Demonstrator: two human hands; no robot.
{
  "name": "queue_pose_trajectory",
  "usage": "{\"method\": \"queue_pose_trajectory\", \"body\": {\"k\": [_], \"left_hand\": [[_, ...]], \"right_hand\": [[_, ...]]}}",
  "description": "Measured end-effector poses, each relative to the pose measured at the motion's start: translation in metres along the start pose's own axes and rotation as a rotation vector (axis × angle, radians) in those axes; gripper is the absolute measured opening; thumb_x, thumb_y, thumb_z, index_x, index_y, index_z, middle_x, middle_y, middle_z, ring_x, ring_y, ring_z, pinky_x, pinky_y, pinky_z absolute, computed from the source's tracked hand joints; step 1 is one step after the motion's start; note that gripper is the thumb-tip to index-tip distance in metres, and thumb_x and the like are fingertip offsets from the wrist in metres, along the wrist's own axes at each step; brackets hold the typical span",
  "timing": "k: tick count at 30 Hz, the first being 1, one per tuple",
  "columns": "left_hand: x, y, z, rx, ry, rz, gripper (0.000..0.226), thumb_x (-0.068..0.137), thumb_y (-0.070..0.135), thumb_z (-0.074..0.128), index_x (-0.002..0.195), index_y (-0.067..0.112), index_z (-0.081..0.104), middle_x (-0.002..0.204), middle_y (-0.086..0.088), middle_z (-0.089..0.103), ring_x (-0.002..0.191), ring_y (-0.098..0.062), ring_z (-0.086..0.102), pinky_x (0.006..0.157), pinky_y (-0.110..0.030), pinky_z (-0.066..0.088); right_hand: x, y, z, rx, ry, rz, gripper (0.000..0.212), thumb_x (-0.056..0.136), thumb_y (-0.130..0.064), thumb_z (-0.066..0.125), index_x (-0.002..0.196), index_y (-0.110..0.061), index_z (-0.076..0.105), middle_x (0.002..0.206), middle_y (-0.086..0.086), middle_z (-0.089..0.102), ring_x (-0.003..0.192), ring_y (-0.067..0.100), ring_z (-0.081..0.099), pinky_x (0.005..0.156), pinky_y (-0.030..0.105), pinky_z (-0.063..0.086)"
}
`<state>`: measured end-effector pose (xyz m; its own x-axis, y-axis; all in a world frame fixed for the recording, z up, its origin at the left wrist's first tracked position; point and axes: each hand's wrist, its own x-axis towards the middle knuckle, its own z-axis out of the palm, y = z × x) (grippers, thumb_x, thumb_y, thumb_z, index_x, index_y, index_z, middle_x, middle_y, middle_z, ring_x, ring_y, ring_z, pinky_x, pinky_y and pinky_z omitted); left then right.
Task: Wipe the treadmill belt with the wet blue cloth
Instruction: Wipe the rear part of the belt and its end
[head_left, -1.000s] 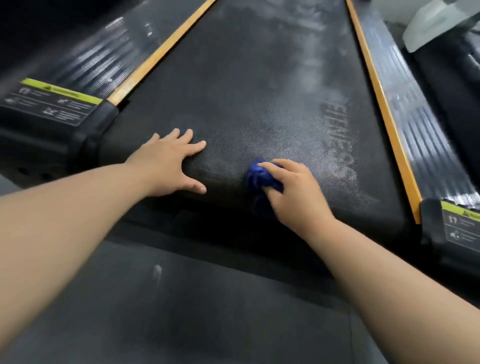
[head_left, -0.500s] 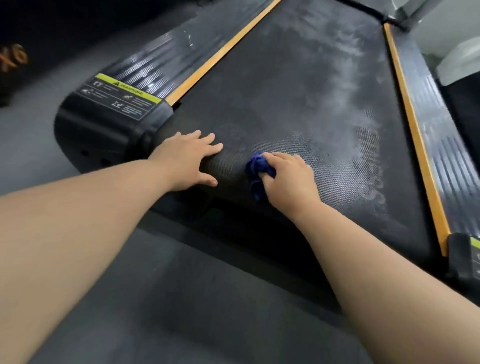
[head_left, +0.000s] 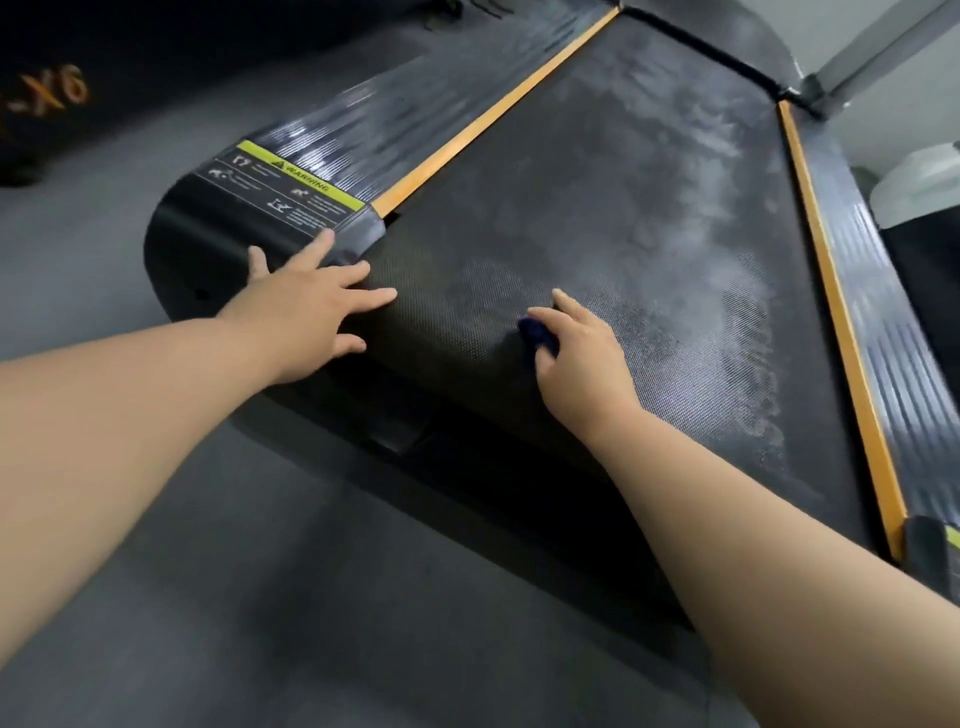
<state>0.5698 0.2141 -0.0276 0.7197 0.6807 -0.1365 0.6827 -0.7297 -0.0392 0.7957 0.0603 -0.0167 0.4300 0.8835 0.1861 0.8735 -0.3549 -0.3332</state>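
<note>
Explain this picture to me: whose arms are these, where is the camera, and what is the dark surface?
This is one view, from a camera worn on the person's head, looking down along both bare arms. The dark textured surface is the treadmill belt, edged by orange strips and ribbed side rails; pale smears mark it further up. The left hand lies flat with fingers spread, across the belt's corner and the end cap beside the yellow warning label. The right hand holds a bunched blue cloth against the belt near its closest end.
</note>
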Motion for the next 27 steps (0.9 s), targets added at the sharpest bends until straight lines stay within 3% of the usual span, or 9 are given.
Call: {"method": "queue_pose_trajectory", "body": {"k": [3, 5, 9, 14, 18, 20, 23, 27], "left_hand": [[0.001, 0.002, 0.004, 0.076, 0.028, 0.002, 0.067, 0.094, 0.056, 0.038, 0.146, 0.049, -0.003, 0.159, 0.012, 0.002, 0.145, -0.027, -0.017, 0.105, -0.070, 0.015], [0.001, 0.001, 0.005, 0.090, 0.029, 0.002, 0.067, 0.094, 0.056, 0.037, 0.146, 0.050, -0.004, 0.160, 0.012, 0.001, 0.145, -0.027, -0.017, 0.105, -0.070, 0.015], [0.001, 0.004, 0.003, 0.090, 0.035, 0.001, 0.065, 0.096, 0.053, 0.038, 0.147, 0.049, -0.002, 0.160, 0.011, 0.002, 0.145, -0.027, -0.017, 0.105, -0.070, 0.016], [0.003, 0.003, 0.005, 0.092, 0.070, 0.004, 0.062, 0.098, 0.047, 0.038, 0.147, 0.049, 0.000, 0.160, 0.009, 0.003, 0.145, -0.028, -0.014, 0.105, -0.070, 0.017], [0.000, -0.012, 0.012, 0.074, 0.234, 0.029, 0.063, 0.096, 0.044, 0.044, 0.145, 0.054, 0.006, 0.157, 0.001, -0.021, 0.145, -0.030, 0.004, 0.108, -0.059, 0.025], [-0.001, -0.029, 0.017, 0.033, 0.328, -0.005, 0.067, 0.092, 0.042, 0.054, 0.144, 0.051, 0.013, 0.160, -0.007, -0.007, 0.141, -0.033, 0.019, 0.106, -0.053, 0.031], [0.005, -0.036, 0.015, 0.029, 0.342, -0.058, 0.058, 0.090, 0.045, 0.054, 0.142, 0.047, 0.028, 0.155, -0.011, 0.025, 0.136, -0.030, 0.029, 0.102, -0.050, 0.037], [0.009, -0.024, 0.013, 0.059, 0.360, -0.116, 0.053, 0.092, 0.051, 0.045, 0.143, 0.049, 0.029, 0.155, -0.006, 0.027, 0.135, -0.027, 0.030, 0.101, -0.044, 0.035]], "right_hand": [[-0.040, 0.035, -0.011, 0.005, -0.008, 0.046, 0.044, 0.092, -0.030, 0.053, 0.136, -0.028, 0.047, 0.149, -0.003, 0.037, 0.132, 0.024, 0.037, 0.107, 0.029, 0.028], [-0.056, 0.048, -0.014, -0.028, -0.045, 0.001, 0.053, 0.090, -0.033, 0.056, 0.140, -0.029, 0.040, 0.149, -0.004, 0.037, 0.134, 0.021, 0.036, 0.109, 0.027, 0.026], [-0.033, 0.031, -0.014, -0.021, -0.037, -0.111, 0.047, 0.090, -0.019, 0.060, 0.135, -0.025, 0.050, 0.139, -0.001, 0.050, 0.125, 0.024, 0.046, 0.103, 0.024, 0.030], [0.013, -0.018, 0.006, 0.023, -0.073, -0.201, 0.036, 0.088, -0.025, 0.062, 0.124, -0.023, 0.059, 0.119, 0.000, 0.061, 0.110, 0.027, 0.052, 0.089, 0.026, 0.036], [-0.017, 0.008, -0.007, -0.011, -0.046, -0.229, 0.038, 0.079, -0.018, 0.070, 0.117, -0.023, 0.065, 0.111, -0.001, 0.061, 0.102, 0.025, 0.054, 0.088, 0.021, 0.033], [-0.034, 0.019, -0.013, 0.012, -0.037, -0.186, 0.039, 0.076, -0.014, 0.072, 0.112, -0.026, 0.067, 0.109, -0.005, 0.061, 0.102, 0.022, 0.055, 0.089, 0.023, 0.037], [-0.019, 0.004, -0.003, 0.080, 0.042, -0.150, 0.036, 0.076, -0.013, 0.071, 0.109, -0.026, 0.070, 0.107, -0.005, 0.064, 0.103, 0.022, 0.057, 0.091, 0.027, 0.040], [0.035, -0.049, 0.024, 0.124, -0.044, -0.183, 0.037, 0.080, -0.015, 0.060, 0.113, -0.030, 0.068, 0.110, -0.004, 0.064, 0.107, 0.023, 0.054, 0.086, 0.023, 0.036]]}}
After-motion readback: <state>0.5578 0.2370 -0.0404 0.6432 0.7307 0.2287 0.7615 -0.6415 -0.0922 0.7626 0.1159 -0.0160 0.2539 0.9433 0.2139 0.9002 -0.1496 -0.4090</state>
